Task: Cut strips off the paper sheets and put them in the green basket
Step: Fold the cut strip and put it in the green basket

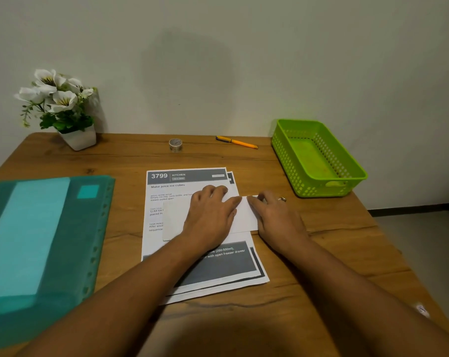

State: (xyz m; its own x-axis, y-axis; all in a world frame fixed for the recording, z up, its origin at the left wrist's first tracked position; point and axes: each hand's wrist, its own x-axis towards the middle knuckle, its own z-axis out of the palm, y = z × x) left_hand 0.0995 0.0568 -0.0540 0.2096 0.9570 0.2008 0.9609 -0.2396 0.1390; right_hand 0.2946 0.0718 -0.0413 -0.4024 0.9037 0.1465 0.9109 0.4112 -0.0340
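Note:
A stack of printed paper sheets [184, 186] lies in the middle of the wooden table [130, 161]. On top of it rests a folded white paper piece [175, 220], lying crosswise. My left hand [210, 215] presses flat on that piece, fingers spread. My right hand [274, 215] pinches the piece's right end between thumb and fingers. The green basket [318, 158] stands at the back right and holds nothing I can see. An orange cutter knife [236, 142] lies by the far edge, left of the basket.
A teal plastic folder [43, 243] with a light sheet inside covers the left of the table. A white pot of artificial flowers [61, 109] stands at the back left. A small tape roll [175, 145] sits at the back middle. The wall runs behind the table.

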